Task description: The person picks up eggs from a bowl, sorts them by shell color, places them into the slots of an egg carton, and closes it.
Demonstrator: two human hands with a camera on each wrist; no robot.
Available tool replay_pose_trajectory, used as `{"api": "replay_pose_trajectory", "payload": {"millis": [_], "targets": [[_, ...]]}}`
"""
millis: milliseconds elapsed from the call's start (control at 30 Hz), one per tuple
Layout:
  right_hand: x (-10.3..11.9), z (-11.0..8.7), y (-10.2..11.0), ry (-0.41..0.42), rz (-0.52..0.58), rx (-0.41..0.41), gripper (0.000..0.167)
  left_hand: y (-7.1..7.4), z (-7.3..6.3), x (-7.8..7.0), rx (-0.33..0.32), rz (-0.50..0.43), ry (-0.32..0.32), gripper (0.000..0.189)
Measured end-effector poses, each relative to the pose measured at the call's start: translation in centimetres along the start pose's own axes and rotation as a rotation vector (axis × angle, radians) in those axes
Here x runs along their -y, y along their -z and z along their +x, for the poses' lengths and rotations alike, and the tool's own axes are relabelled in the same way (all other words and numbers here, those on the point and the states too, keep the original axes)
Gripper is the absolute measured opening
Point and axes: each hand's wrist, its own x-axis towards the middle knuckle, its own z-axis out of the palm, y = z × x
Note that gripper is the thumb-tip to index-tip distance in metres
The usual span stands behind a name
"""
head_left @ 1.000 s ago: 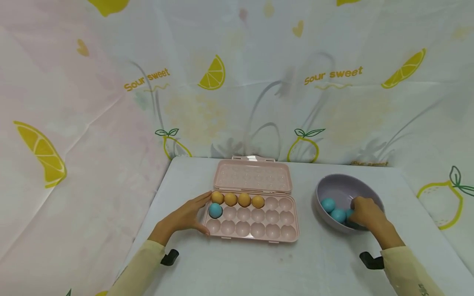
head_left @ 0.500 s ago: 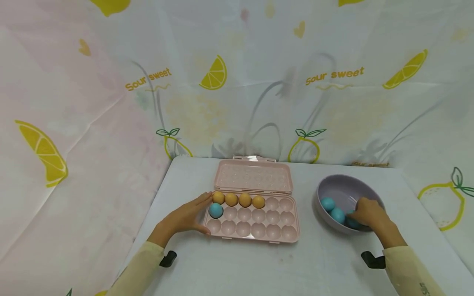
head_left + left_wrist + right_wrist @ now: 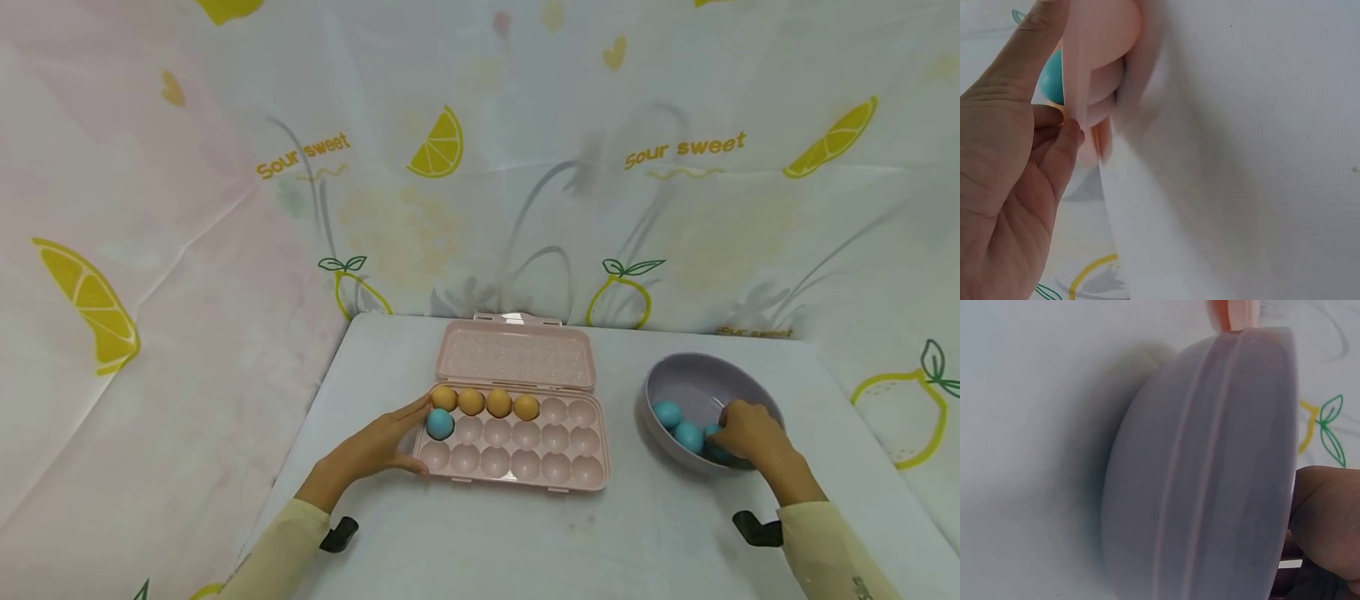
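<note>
A pink egg carton (image 3: 517, 462) lies with its lid folded back at the middle of the table. Several yellow eggs (image 3: 498, 403) fill part of its back row, and one blue egg (image 3: 440, 424) sits at the left of the middle row. My left hand (image 3: 378, 446) grips the carton's left end, thumb at the front corner and fingers at the back one. My right hand (image 3: 750, 435) reaches into a purple bowl (image 3: 693, 371), its fingers curled onto a blue egg (image 3: 717, 454) by the near wall. Two blue eggs (image 3: 687, 437) rest beside it. In the right wrist view the bowl's wall hides the fingertips.
The white table (image 3: 517, 550) has bare cloth between carton and bowl and along the front. A lemon-print cloth (image 3: 480, 208) hangs just behind the table's back edge. Black straps (image 3: 757, 529) stick out at both wrists.
My right hand has shifted slightly to the right inside the bowl, and more of the blue egg under its fingers shows. The left hand stays at the carton's end.
</note>
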Motion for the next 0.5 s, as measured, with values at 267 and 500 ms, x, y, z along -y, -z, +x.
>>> {"api": "replay_pose_trajectory", "payload": {"millis": [267,500], "targets": [[-0.1,0.0,-0.1,-0.018,-0.014,0.010,0.031,-0.4,-0.7,-1.2,-0.048,0.061,0.025,0.099],[-0.1,0.0,0.0,-0.014,-0.022,-0.003,0.028,-1.0,-1.4,-3.5,-0.195,0.003,0.126,0.079]]}}
